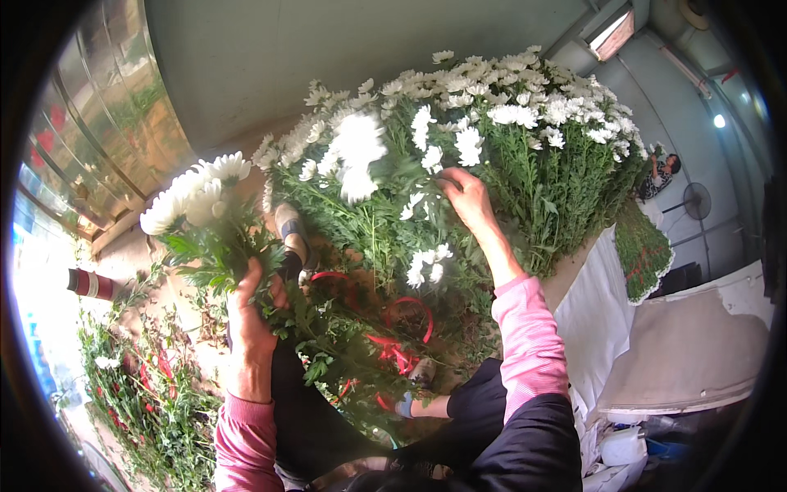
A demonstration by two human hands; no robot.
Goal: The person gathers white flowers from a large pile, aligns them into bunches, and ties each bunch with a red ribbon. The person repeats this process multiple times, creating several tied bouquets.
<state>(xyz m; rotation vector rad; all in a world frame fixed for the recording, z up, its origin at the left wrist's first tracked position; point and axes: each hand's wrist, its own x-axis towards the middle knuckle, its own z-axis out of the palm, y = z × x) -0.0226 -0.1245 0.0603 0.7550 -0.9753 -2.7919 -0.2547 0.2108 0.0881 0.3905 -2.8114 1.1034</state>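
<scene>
My left hand grips a bunch of white chrysanthemums by its leafy stems, with the blooms above the fist. Out over the flower pile, my right hand has its thumb and fingers pinched on a chrysanthemum stem. Blurred leaves and white blooms extend leftward from those fingertips; the exact grip point is hard to make out. Behind them a large bank of white chrysanthemums leans against the wall, stems downward. Leafy stems hang below my left hand, across my lap.
Red ribbon lies between my legs. Cut stems with red ties are heaped at left, near a dark red cylinder. White sheeting and a board lie at right. A person and a fan are farther back.
</scene>
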